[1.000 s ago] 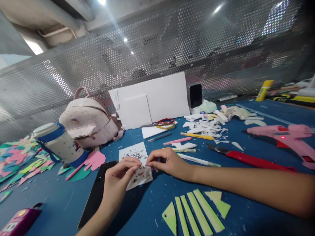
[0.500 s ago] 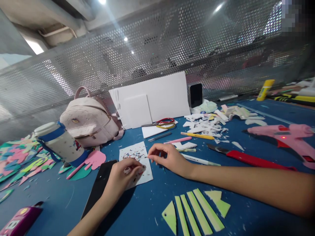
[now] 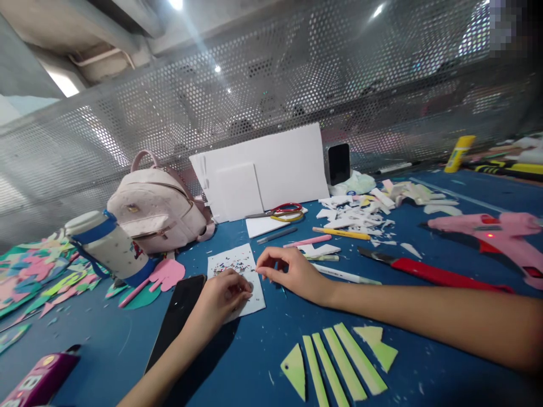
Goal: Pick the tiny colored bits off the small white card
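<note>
A small white paper sheet point(image 3: 236, 267) speckled with tiny coloured bits lies flat on the blue table point(image 3: 263, 362). My left hand point(image 3: 223, 295) rests on its near half, fingers curled and pinched on something too small to make out. My right hand point(image 3: 288, 271) sits at the sheet's right edge, thumb and forefinger pinched together over the table, the other fingers curled.
A black phone point(image 3: 176, 319) lies by my left wrist. Green paper strips point(image 3: 339, 364) lie in front. A red utility knife point(image 3: 424, 273), pink glue gun point(image 3: 496, 237), pens, scissors point(image 3: 284, 211), white scraps, a bottle point(image 3: 108, 247), a pink backpack point(image 3: 159, 209) and white boards point(image 3: 263, 169) surround.
The sheet, lifted at its near edge a second ago, now lies flat. My left hand came down onto it; my right hand drew back to the sheet's right edge.
</note>
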{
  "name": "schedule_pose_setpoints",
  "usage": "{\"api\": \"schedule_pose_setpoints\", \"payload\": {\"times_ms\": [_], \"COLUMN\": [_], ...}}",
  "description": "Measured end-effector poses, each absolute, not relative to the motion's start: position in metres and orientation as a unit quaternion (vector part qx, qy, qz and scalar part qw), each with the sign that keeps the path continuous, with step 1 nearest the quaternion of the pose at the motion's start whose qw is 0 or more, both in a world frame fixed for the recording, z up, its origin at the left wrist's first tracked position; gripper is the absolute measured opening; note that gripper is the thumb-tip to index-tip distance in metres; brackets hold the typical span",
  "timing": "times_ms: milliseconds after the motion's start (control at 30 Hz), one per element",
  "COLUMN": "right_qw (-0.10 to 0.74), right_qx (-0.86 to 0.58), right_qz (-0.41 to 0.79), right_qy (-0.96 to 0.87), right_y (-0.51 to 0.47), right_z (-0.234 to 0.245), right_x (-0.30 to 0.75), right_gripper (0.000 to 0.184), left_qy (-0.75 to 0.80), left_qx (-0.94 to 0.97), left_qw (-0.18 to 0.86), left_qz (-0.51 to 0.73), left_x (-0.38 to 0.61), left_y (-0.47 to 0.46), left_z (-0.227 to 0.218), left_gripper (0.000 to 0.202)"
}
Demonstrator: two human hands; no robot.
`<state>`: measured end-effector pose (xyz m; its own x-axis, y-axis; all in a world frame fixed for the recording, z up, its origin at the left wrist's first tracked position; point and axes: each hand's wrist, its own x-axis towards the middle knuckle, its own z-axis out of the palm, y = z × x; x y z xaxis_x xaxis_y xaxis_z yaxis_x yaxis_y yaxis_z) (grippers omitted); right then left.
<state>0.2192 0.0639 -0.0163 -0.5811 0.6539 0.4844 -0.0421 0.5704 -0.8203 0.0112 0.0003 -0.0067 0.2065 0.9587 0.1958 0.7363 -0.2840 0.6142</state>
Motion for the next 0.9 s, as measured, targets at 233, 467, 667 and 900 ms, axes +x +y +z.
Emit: {"api": "schedule_pose_setpoints", "payload": {"times_ms": [233, 467, 667, 900], "right_qw": [0.412, 0.406, 0.408, 0.409], "right_qx": [-0.204, -0.207, -0.206, -0.205], "right_qz": [0.420, 0.421, 0.419, 0.417], "right_qy": [-0.783, -0.784, -0.785, -0.785], "right_y": [0.063, 0.062, 0.063, 0.063], "right_z": [-0.017, -0.013, -0.016, -0.016], "right_x": [0.219, 0.219, 0.219, 0.220], "right_gripper": [0.009, 0.009, 0.010, 0.010], "left_qy": [0.571, 0.571, 0.573, 0.555], "left_qx": [0.744, 0.733, 0.680, 0.605], "left_qw": [0.238, 0.272, 0.341, 0.399], "left_qz": [0.253, 0.250, 0.304, 0.409], "left_x": [0.012, 0.010, 0.009, 0.007], "left_y": [0.007, 0.004, -0.001, 0.000], "left_z": [-0.003, -0.001, 0.007, -0.004], "left_gripper": [0.010, 0.011, 0.008, 0.010]}}
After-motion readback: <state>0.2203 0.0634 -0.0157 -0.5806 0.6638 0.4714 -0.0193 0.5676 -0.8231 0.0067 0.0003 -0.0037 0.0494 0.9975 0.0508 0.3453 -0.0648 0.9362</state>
